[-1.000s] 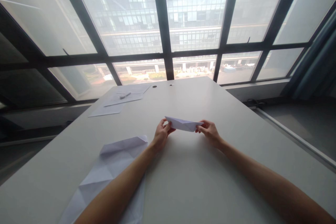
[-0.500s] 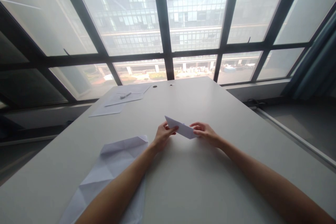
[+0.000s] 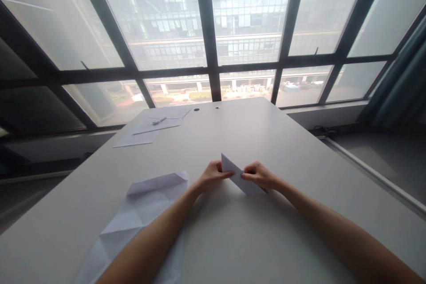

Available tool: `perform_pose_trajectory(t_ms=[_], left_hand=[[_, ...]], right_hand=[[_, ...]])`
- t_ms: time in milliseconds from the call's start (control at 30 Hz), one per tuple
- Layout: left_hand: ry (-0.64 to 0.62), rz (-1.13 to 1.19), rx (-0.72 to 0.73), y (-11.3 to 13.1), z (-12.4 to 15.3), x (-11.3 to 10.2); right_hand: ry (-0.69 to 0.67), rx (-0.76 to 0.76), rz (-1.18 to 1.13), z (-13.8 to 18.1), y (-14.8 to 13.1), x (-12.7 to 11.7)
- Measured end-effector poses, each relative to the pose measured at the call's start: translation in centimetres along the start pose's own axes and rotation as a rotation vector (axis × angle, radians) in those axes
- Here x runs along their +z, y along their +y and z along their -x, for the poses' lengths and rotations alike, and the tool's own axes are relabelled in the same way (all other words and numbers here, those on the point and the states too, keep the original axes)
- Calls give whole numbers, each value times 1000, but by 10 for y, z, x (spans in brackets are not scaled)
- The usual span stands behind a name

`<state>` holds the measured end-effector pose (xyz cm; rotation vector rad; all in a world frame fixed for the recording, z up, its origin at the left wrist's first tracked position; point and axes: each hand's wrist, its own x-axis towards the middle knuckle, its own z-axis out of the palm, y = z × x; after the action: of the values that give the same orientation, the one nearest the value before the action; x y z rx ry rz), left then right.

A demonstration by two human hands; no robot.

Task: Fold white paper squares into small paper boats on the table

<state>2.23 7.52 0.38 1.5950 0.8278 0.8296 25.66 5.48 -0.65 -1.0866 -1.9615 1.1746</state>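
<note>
“Folded white paper, tilted, is held between two bare hands just below the centre of the frame, over a pale table. What lies to the left?”

“A large creased sheet spreads across the lower left of the frame, partly hidden by the left forearm. Higher up, left of centre, flat sheets overlap near the edge of the table, with a small white object on top (too small to identify).”

“And toward the middle?”

“A dark round opening marks the far end of the table. Below it, the left hand is clamped on the paper, its thumb laid along the near face.”

“The other hand?”

“Just right of centre, the right hand pinches the same paper between thumb and fingers, the two thumbs close but apart. One pointed corner rises to the upper left; whether the lower edge touches the table, I cannot tell.”

“And at the right of the frame?”

“The right forearm reaches in from the lower right corner, while a blue-grey curtain hangs at upper right, beside dark-framed windows.”
</note>
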Motion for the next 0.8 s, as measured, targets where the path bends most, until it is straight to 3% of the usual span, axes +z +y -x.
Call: perform_pose_trajectory(t_ms=[267, 433, 800], left_hand=[[-55, -103, -42, 5, 3, 0], [-1, -197, -34, 3, 1, -1], [72, -122, -40, 1, -1, 0]], right_hand=[[-2, -3, 11, 2, -6, 3], [14, -43, 72, 4, -6, 4], [-59, -60, 77, 5, -7, 1]])
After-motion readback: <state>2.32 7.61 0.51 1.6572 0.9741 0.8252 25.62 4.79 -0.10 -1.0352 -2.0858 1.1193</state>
